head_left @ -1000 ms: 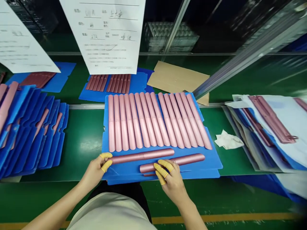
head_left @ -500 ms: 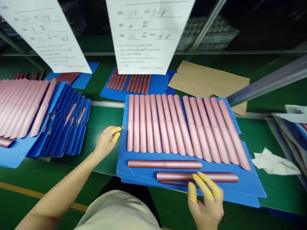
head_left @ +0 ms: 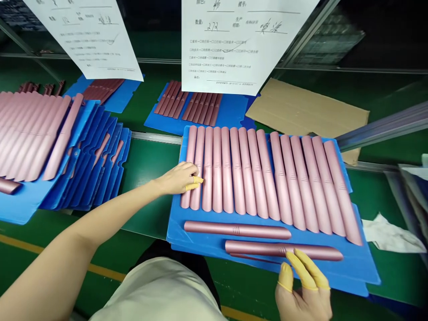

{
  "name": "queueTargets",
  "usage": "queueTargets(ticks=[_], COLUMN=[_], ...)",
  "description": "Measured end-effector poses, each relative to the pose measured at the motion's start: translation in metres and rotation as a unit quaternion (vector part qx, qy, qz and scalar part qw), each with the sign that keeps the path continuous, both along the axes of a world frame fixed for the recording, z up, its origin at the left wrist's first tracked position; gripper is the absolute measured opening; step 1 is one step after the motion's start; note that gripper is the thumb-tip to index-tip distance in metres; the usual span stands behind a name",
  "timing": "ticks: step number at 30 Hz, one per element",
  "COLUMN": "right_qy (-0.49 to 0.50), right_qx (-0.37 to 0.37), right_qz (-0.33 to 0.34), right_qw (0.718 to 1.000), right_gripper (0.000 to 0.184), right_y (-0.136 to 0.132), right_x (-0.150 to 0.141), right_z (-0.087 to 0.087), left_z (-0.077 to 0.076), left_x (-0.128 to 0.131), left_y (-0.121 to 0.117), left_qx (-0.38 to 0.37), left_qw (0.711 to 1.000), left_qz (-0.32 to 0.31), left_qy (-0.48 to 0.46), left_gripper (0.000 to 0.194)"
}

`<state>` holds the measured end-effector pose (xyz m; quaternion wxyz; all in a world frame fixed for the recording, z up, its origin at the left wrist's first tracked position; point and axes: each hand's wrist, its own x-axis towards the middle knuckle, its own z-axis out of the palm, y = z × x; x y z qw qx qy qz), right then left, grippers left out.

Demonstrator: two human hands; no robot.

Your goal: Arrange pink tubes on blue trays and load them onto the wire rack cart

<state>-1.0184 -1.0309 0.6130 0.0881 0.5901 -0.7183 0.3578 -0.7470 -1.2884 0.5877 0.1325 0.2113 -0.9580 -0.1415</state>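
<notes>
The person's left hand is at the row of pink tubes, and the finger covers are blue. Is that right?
Not quite: the finger covers are yellow, not blue, as the head view shows. The left hand is indeed at the row of pink tubes.

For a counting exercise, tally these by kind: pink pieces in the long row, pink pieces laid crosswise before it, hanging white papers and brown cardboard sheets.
Row pink pieces: 15
Crosswise pink pieces: 2
Hanging white papers: 2
Brown cardboard sheet: 1
Total: 20
</notes>
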Motion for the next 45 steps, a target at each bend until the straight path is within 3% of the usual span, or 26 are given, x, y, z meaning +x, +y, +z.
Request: queueTargets(ticks=[4, 8, 15, 23, 28, 35, 37, 41, 45], right_qy=[0.004, 0.01, 0.007, 0.006, 0.012, 0.007, 0.011, 0.012, 0.0], right_qx=[0.011, 0.011, 0.007, 0.015, 0.002, -0.011, -0.012, -0.013, -0.014], right_qz=[-0.019, -0.041, -0.061, -0.079, -0.081, -0.096, -0.107, -0.124, -0.11], right_qw=[1.0, 0.999, 0.998, 0.997, 0.997, 0.995, 0.994, 0.992, 0.994], right_gripper=[0.049, 0.047, 0.039, 0.038, 0.038, 0.038, 0.036, 0.033, 0.034], right_y=[0.007, 0.011, 0.01, 0.011, 0.009, 0.006, 0.007, 0.009, 0.009], right_x=[0.0, -0.003, -0.006, -0.013, -0.019, -0.026, -0.028, -0.029, -0.033], right_z=[-0.002, -0.001, -0.001, -0.005, -0.002, -0.003, -0.003, -0.007, -0.009], left_z=[-0.007, -0.012, -0.003, 0.014, 0.021, 0.024, 0.024, 0.028, 0.032], left_x=[0.005, -0.011, -0.038, -0.062, -0.07, -0.113, -0.118, -0.118, -0.118], left_y=[-0.004, -0.006, -0.014, -0.027, -0.028, -0.015, -0.007, 0.012, 0.02], left_qx=[-0.007, 0.015, 0.029, -0.039, -0.039, -0.03, -0.021, -0.02, -0.004], left_qw=[0.999, 0.995, 0.991, 0.99, 0.989, 0.985, 0.989, 0.995, 0.992], left_qz=[-0.002, -0.007, -0.007, -0.138, -0.138, -0.169, -0.144, -0.092, -0.119], left_qy=[0.043, 0.098, 0.13, -0.012, -0.023, -0.013, -0.02, -0.039, -0.051], left_gripper=[0.024, 0.024, 0.022, 0.023, 0.019, 0.023, 0.032, 0.069, 0.07])
